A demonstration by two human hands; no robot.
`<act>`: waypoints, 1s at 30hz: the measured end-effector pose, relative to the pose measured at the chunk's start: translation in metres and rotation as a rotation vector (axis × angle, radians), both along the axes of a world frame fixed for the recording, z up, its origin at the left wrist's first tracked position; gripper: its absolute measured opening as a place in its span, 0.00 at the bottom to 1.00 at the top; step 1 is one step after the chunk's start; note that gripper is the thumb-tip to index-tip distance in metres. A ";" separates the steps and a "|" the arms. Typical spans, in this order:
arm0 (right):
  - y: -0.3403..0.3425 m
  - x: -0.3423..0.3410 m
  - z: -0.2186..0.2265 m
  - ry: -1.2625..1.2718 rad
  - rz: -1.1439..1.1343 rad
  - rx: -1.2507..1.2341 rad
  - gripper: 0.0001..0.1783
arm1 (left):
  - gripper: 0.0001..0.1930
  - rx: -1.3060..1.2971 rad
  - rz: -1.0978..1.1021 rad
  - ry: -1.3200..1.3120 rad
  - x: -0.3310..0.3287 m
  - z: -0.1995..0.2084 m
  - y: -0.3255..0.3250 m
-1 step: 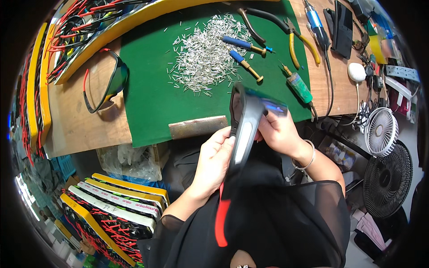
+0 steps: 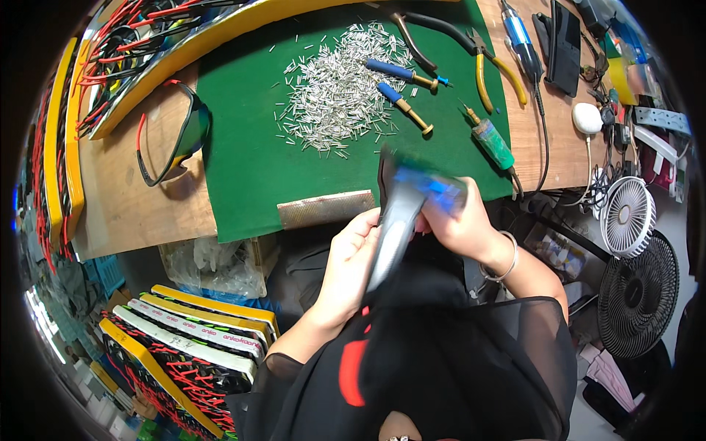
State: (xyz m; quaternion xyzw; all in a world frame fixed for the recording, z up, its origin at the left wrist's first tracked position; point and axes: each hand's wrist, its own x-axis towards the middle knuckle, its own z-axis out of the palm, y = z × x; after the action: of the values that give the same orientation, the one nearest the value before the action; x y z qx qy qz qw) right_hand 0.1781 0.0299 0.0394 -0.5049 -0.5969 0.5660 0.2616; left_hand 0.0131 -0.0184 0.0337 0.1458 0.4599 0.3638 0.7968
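Both hands hold a pair of wraparound sunglasses in front of my body, past the near edge of the bench. They have a dark frame, a bluish mirrored lens and a red temple tip hanging over my black top; motion smears part of them. My left hand pinches the frame from the left, fingers closed. Closed around the lens side, my right hand grips from the right, some of its fingers hidden. Beyond them a heap of small silvery metal pins lies on the green mat.
By the pins lie two blue-handled hand tools, yellow-handled pliers and a green-handled corded tool. Another pair of sunglasses rests at left. Yellow-edged trays of glasses stand around. Fans are at right.
The sunglasses have tilted and swung in my hands, with the lens side lower and the red temple tip slightly further left. Both hands keep their grip almost in place.
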 end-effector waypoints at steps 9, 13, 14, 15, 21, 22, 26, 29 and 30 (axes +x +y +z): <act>0.002 -0.007 0.001 -0.044 -0.009 0.023 0.09 | 0.13 -0.049 -0.046 0.060 0.000 -0.006 -0.003; 0.000 -0.009 -0.003 -0.116 0.008 -0.005 0.09 | 0.13 -0.072 -0.078 0.035 -0.002 -0.011 -0.006; -0.001 -0.008 -0.004 -0.107 0.004 0.019 0.08 | 0.13 -0.074 -0.079 0.039 0.000 -0.016 -0.008; -0.002 -0.007 -0.006 -0.097 0.001 0.043 0.08 | 0.13 -0.077 -0.080 0.042 0.001 -0.019 -0.009; -0.006 -0.006 -0.018 -0.119 -0.005 0.062 0.08 | 0.16 -0.130 -0.086 0.082 0.006 -0.024 -0.004; -0.006 -0.006 -0.018 -0.133 0.000 0.075 0.08 | 0.16 -0.140 -0.085 0.088 0.006 -0.026 -0.003; -0.001 -0.007 -0.016 -0.200 0.067 0.126 0.08 | 0.16 -0.142 -0.059 0.107 0.009 -0.028 -0.002; 0.000 -0.005 -0.015 -0.218 0.118 0.197 0.08 | 0.16 -0.145 -0.039 0.117 0.010 -0.028 -0.004; 0.000 -0.003 -0.015 -0.217 0.130 0.226 0.09 | 0.16 -0.146 -0.036 0.120 0.011 -0.027 -0.004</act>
State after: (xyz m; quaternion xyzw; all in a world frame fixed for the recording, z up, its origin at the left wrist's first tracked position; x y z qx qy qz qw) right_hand 0.1748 0.0303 0.0248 -0.4906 -0.7130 0.4530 0.2137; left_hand 0.0237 -0.0226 0.0064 0.1169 0.5293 0.3054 0.7829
